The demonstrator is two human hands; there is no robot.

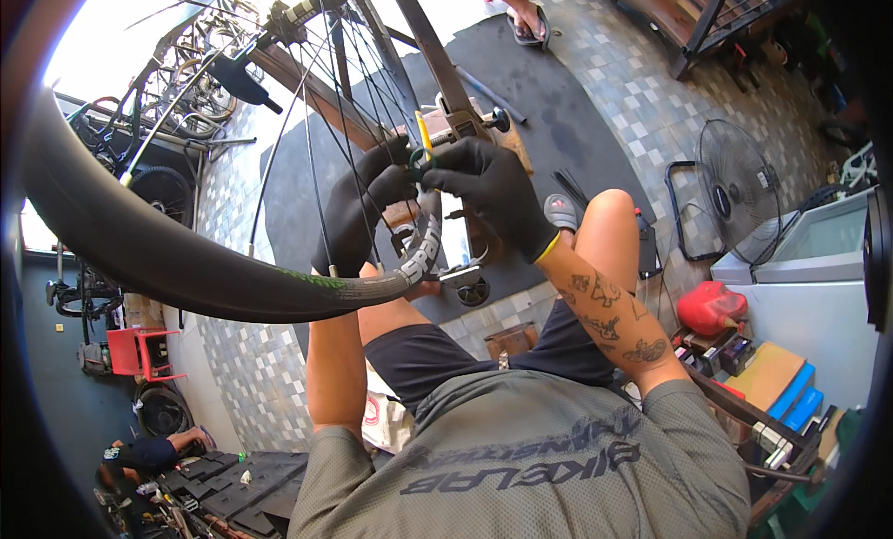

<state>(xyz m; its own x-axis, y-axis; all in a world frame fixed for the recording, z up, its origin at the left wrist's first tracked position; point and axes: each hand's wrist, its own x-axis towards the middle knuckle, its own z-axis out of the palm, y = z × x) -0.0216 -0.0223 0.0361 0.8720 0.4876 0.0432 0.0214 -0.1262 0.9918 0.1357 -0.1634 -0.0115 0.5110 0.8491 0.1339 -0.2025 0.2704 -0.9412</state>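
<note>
A spoked bicycle wheel with a black tire stands before me in a metal truing stand. My right hand, in a black glove with a yellow cuff edge, pinches a small green spoke wrench at the spokes near the rim. Just above it a slim yellow piece sticks up. My left hand, also black-gloved, is behind several spokes, its fingers curled and their tips meeting the right hand's at the wrench. What the left fingers grip is hidden. The stand's lower gauge arm is below the hands.
A dark mat covers part of the tiled floor. On the right are a standing fan, a red fuel can and a white chest freezer. Bicycles line the left side, near a red chair. A person's sandaled foot is at the top.
</note>
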